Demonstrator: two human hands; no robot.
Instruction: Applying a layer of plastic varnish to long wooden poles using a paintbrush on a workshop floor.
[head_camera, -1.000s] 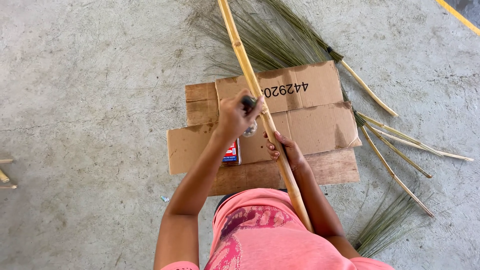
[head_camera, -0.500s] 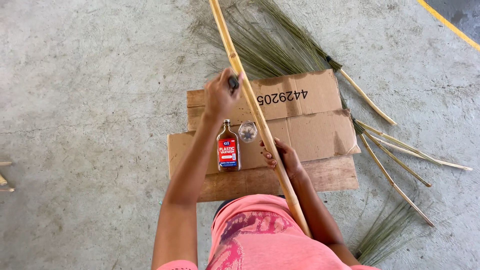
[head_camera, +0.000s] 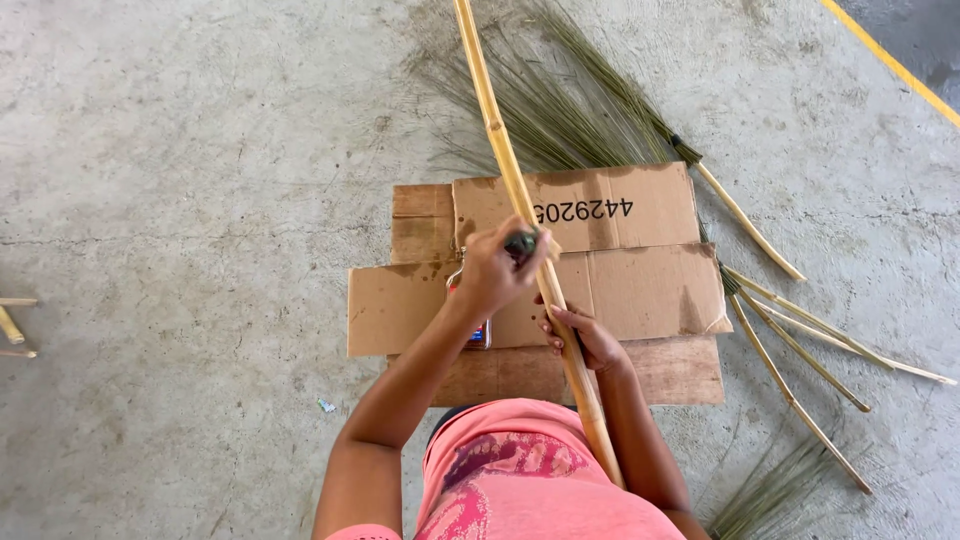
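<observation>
From the head view, the long bamboo pole (head_camera: 520, 200) runs almost straight away from the person, its near end down by the lap and its far end leaving the top edge of the frame, leaning slightly to the left as it goes. Both hands sit on its lower half. The left hand (head_camera: 492, 272) is higher up the pole, curled shut around a small dark tool (head_camera: 521, 242) pressed against the pole's left side. The right hand (head_camera: 585, 335) is lower and closer to the body, fingers wrapped round the pole from the right to steady it. The pole is pale yellow, smooth, with darker rings at its joints. Under it lie flattened cardboard sheets (head_camera: 640, 290) on the concrete floor (head_camera: 180, 180), with a wooden board (head_camera: 680, 370) at the near edge. A small bottle with a red and blue label (head_camera: 478, 334) peeks out beneath the left wrist. Thin grass brooms (head_camera: 600, 120) with stick handles fan out behind and to the right.
</observation>
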